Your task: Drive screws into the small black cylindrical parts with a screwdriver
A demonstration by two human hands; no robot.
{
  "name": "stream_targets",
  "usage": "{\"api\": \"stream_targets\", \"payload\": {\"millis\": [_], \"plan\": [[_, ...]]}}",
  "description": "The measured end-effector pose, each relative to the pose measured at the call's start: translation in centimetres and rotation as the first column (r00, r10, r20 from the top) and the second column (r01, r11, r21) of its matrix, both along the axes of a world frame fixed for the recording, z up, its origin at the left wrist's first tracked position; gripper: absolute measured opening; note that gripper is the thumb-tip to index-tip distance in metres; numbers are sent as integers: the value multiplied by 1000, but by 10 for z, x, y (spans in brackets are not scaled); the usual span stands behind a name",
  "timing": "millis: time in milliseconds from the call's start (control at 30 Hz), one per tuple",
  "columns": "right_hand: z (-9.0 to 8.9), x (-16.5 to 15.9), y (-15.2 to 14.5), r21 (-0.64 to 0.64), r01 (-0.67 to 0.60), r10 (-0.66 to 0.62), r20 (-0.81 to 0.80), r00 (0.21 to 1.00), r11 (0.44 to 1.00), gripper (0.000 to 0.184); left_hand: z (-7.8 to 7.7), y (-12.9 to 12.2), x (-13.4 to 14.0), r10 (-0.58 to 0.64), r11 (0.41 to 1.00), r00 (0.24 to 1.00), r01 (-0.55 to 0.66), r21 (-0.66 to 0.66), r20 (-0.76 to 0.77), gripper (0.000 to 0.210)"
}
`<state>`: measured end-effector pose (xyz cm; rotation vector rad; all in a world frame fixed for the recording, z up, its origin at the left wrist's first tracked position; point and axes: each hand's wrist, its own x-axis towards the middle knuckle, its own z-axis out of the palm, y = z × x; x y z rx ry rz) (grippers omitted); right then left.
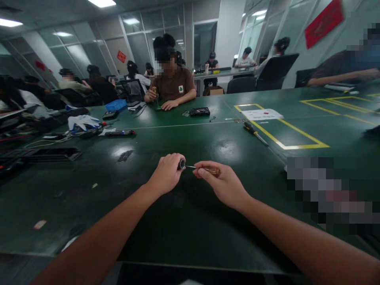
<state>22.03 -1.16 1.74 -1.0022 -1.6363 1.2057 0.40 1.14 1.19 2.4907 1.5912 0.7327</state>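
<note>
Over the green table [166, 142], my left hand [166, 172] is closed around a small black cylindrical part [181, 163] whose round end faces my right hand. Most of that part is hidden by my fingers, so its exact kind is unclear. My right hand [222, 180] grips a screwdriver [212, 170] by its translucent amber handle. The thin metal shaft points left, and its tip is at or very near the round end of the black part; whether they touch I cannot tell.
Right of my hands lies a longer black and yellow screwdriver [255, 132], by yellow tape [305, 147] and a paper sheet [263, 114]. White gloves [83, 122], a pen-like tool [120, 133] and a black tray [56, 154] are left. Across the table a person [172, 81] works near a black box [200, 111].
</note>
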Motion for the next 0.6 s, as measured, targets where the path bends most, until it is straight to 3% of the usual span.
{"api": "stream_targets", "payload": {"millis": [167,600], "plan": [[6,4,-6,135,23,-33,71,997,991,24,0,0,-1,0,1000,1000,0,0,17,12],[7,4,-6,217,2,-38,163,986,976,20,1,-1,1,-8,1000,1000,8,9,9,11]]}}
